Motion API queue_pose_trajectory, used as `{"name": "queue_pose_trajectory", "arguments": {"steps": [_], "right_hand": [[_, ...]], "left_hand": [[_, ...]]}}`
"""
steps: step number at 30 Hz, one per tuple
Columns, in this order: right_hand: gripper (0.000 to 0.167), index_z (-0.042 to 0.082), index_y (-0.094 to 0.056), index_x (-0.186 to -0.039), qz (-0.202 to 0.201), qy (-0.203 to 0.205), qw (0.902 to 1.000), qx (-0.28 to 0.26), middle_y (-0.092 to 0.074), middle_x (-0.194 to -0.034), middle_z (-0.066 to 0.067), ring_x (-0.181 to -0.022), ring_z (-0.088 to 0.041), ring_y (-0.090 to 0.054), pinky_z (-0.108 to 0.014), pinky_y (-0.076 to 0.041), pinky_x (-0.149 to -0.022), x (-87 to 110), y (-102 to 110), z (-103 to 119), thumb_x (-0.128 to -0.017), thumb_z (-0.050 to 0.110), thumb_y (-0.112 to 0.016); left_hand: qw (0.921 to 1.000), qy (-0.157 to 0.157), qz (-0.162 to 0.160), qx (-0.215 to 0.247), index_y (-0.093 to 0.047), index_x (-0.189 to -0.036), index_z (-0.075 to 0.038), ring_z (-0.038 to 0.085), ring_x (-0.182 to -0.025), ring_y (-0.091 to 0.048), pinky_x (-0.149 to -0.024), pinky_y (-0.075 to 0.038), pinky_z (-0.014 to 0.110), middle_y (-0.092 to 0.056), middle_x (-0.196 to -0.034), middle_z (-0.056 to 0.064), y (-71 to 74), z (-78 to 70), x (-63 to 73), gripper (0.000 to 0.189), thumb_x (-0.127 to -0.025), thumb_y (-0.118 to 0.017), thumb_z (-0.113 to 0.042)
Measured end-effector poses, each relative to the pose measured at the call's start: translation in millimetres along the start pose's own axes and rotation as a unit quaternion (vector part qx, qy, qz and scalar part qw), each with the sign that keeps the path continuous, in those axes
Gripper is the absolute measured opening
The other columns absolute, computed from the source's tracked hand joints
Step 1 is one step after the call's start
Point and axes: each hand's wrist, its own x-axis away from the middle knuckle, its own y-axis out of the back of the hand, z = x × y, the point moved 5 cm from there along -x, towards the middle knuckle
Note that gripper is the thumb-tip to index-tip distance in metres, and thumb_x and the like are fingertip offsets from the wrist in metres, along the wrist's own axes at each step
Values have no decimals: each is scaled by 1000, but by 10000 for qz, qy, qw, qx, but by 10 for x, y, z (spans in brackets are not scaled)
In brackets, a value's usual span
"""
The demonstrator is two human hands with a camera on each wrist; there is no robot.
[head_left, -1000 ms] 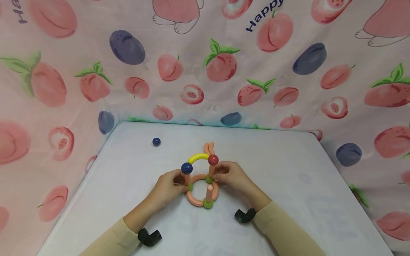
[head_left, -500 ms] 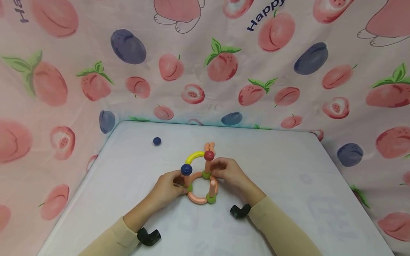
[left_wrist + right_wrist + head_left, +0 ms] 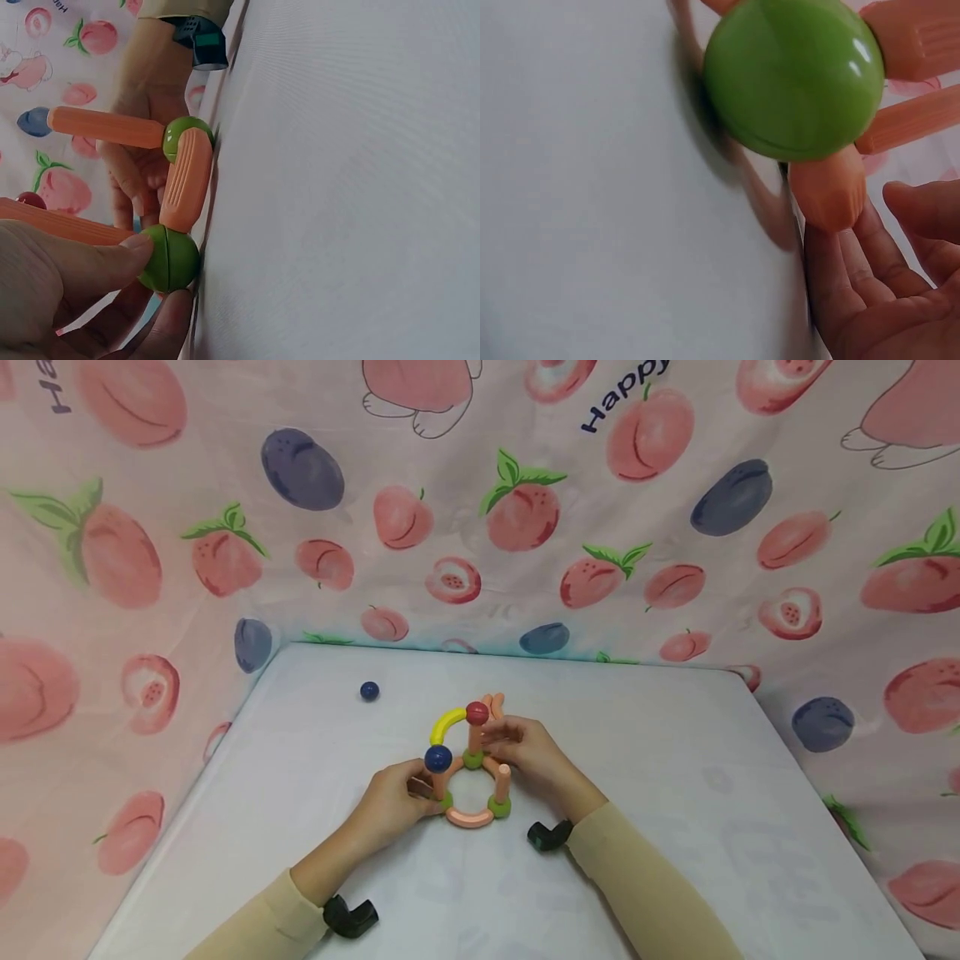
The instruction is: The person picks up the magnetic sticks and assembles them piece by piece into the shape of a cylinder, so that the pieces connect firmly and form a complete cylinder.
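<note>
A ring of curved orange sticks (image 3: 470, 819) joined by green balls (image 3: 498, 807) lies on the table, with upright orange rods on the balls. A blue ball (image 3: 438, 758) tops the left rod and a red ball (image 3: 477, 713) the back one; a yellow curved stick (image 3: 446, 724) bridges them. The right front rod (image 3: 503, 783) has a bare top. My left hand (image 3: 393, 793) pinches the left green ball (image 3: 171, 259) between thumb and fingers. My right hand (image 3: 528, 747) is at the ring's back right, fingers against a curved stick (image 3: 829, 191), thumb apart from it.
A loose blue ball (image 3: 369, 692) lies at the back left of the white table (image 3: 675, 760). Behind the ring, loose orange sticks (image 3: 498, 703) are partly hidden by the red ball and right hand. A fruit-printed cloth (image 3: 465, 510) rises behind the table.
The ring has turned counterclockwise: its front green ball swung right and the red ball moved left and back. My right hand moved left and away with it; my left hand stayed nearly still.
</note>
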Motion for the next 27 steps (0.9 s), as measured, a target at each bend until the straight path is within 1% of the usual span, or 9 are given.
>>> {"name": "queue_pose_trajectory", "arguments": {"steps": [2, 5, 9, 13, 16, 20, 22, 24, 27], "right_hand": [[33, 5, -70, -132, -69, -59, 10000, -3, -75, -129, -15, -119, -25, -76, -32, -63, -99, 25, 30, -6, -99, 2, -69], [36, 5, -69, -135, -157, -236, 9996, 19, -75, -131, -13, -120, -25, -76, -33, -63, -100, 113, 85, -17, -99, 1, -70], [40, 1, -65, -139, -44, -209, 9996, 206, -73, -135, -18, -125, -31, -73, -35, -62, -102, 260, 164, -31, -99, -1, -70], [43, 1, -65, -140, 89, -224, 9991, 353, -73, -136, -19, -125, -31, -73, -36, -63, -101, 414, 210, -40, -97, 1, -71], [48, 4, -63, -143, 189, -359, 9985, 360, -72, -137, -16, -123, -27, -73, -38, -64, -99, 532, 214, -44, -96, 2, -72], [55, 4, -58, -147, 393, -362, 9981, 315, -69, -140, -18, -124, -30, -73, -40, -64, -99, 657, 209, -69, -95, -1, -72], [57, 5, -57, -149, 453, -341, 9978, 343, -68, -140, -18, -125, -31, -72, -39, -63, -99, 711, 207, -89, -94, -1, -73], [60, 7, -55, -150, 465, -346, 9977, 345, -67, -141, -19, -127, -31, -72, -38, -63, -100, 757, 207, -108, -93, 0, -75], [65, 8, -54, -152, 364, -334, 9983, 308, -66, -142, -19, -128, -31, -71, -37, -62, -101, 799, 204, -130, -92, 3, -79]], "left_hand": [[10000, 26, 34, 44, -76, -101, -19, 14, -102, -75, -90, -64, 37, -74, -104, -3, 1, 7, 13, 27, -84, -90, -3], [9997, 124, 94, 196, -76, -101, -19, 15, -104, -76, -89, -65, 36, -76, -107, -3, 17, 29, 40, 26, -85, -87, -2], [9987, 201, 184, 438, -77, -104, -17, 18, -106, -78, -88, -66, 35, -77, -112, -1, 56, 57, 84, 26, -87, -84, 1], [9977, 194, 307, 579, -76, -108, -13, 19, -106, -79, -87, -66, 34, -79, -113, 1, 73, 81, 108, 27, -88, -81, 4], [9967, 221, 403, 676, -75, -110, -11, 20, -107, -78, -86, -66, 32, -80, -114, 3, 65, 90, 113, 27, -89, -80, 6], [9952, 236, 507, 798, -74, -112, -9, 23, -109, -78, -85, -66, 31, -80, -116, 6, 41, 75, 117, 28, -90, -78, 8], [9946, 233, 563, 839, -73, -112, -8, 24, -110, -78, -85, -66, 31, -79, -118, 7, 24, 69, 119, 28, -90, -77, 9], [9941, 213, 618, 865, -72, -113, -7, 25, -112, -78, -86, -66, 32, -79, -119, 8, 6, 60, 120, 29, -90, -76, 9], [9930, 171, 711, 923, -72, -114, -6, 26, -113, -78, -87, -66, 33, -79, -120, 9, -21, 46, 122, 30, -90, -76, 10]]}}
